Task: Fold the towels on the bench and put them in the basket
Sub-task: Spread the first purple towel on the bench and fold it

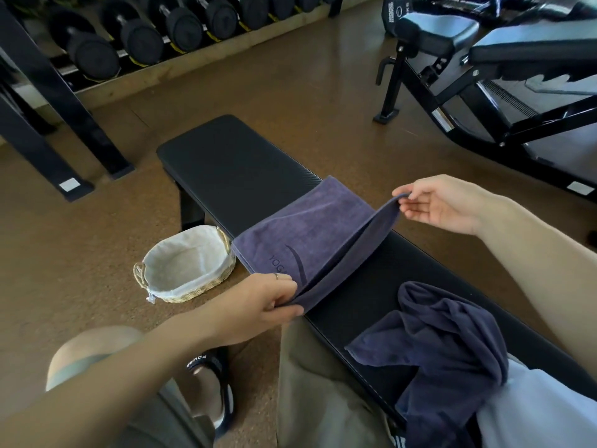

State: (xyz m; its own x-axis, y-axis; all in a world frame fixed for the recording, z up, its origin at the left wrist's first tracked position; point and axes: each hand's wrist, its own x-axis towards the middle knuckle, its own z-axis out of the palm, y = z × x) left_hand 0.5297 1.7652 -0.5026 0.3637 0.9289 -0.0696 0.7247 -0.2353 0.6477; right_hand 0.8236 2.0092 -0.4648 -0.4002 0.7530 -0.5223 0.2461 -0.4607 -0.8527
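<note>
A purple towel [310,234] with a printed logo lies across the black bench [232,169], and its near half is lifted off the pad. My left hand [268,302] pinches the lifted edge's near corner at the bench's left side. My right hand [442,203] pinches the far corner, raised above the bench's right side. A second, darker towel [445,344] lies crumpled on the bench close to my lap. The woven basket [223,276] with a pale cloth lining stands on the floor left of the bench and holds nothing.
A dumbbell rack [135,37] runs along the back left. An adjustable bench frame [484,76] stands at the right. Black rack legs [64,118] stand on the brown floor at left. My knee and sandalled foot [210,383] are below the basket.
</note>
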